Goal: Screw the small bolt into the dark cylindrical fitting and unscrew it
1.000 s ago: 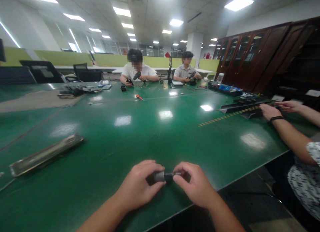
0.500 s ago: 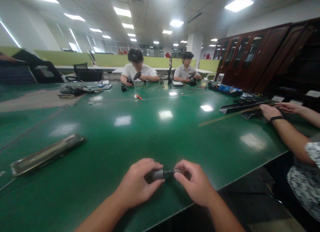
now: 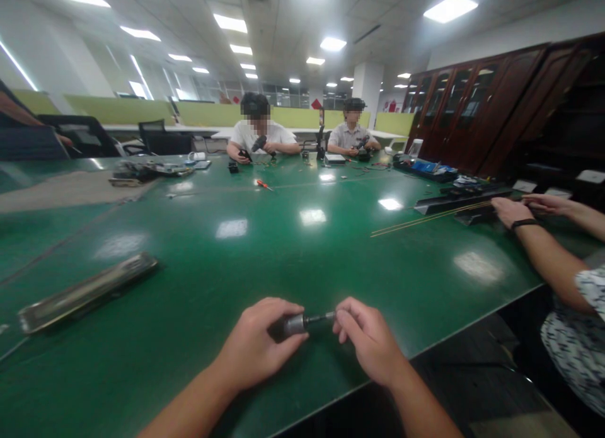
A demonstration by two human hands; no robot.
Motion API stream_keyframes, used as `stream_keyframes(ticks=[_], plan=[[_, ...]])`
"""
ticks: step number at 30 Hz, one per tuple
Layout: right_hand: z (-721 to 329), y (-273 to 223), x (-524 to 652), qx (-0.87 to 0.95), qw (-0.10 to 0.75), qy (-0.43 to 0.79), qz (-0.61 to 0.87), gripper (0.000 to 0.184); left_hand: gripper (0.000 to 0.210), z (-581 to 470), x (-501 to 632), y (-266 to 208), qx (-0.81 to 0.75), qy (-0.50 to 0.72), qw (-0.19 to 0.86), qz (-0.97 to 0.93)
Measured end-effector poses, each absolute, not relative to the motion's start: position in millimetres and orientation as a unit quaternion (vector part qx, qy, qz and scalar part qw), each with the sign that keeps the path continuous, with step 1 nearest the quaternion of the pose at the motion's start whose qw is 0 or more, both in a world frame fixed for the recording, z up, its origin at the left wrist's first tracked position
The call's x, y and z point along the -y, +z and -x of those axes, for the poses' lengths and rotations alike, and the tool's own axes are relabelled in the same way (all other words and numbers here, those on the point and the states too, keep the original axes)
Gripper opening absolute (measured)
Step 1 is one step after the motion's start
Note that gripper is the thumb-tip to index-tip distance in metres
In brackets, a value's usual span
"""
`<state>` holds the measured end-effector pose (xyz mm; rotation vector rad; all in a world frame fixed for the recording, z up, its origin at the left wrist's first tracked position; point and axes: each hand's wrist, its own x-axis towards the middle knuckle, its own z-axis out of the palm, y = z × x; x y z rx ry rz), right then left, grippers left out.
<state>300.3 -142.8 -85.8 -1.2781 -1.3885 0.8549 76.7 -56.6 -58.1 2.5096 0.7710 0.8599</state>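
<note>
- Left hand (image 3: 262,338) holds metal cylinder (image 3: 296,324) between thumb and fingers; right hand (image 3: 363,328) narrow pinch on end of thin shaft (image 3: 319,317) at its right.
- Both just over near table edge (image 3: 472,325), slanting away rightward.
- Long metal piece (image 3: 89,293) well left.
- Yellow rods (image 3: 411,222) ahead-right, co-worker's hand (image 3: 510,211) beside.
- Green tabletop (image 3: 293,261) runs forward to orange screwdriver (image 3: 263,184).

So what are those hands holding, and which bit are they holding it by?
The left hand holds a grey cylinder by its sides. The right hand seems to pinch the outer end of the thin rod sticking out of it.
</note>
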Motion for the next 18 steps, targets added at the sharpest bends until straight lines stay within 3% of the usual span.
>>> stream_keyframes(ticks=[3,8,18], plan=[[-301.5,-88.3,142.1,0.557,0.535,0.378,0.511,0.043,0.024,-76.7,55.1,-56.6,-0.292,0.330,0.177,-0.880],[-302.9,-92.8,140.8,0.551,0.539,0.393,0.502,0.052,0.041,-74.0,45.4,-55.2,-0.351,0.410,0.155,-0.827],[-303.3,-90.8,138.4,0.559,0.524,0.381,0.519,0.053,0.052,-71.5,26.7,-67.9,-0.469,0.392,0.286,-0.738]])
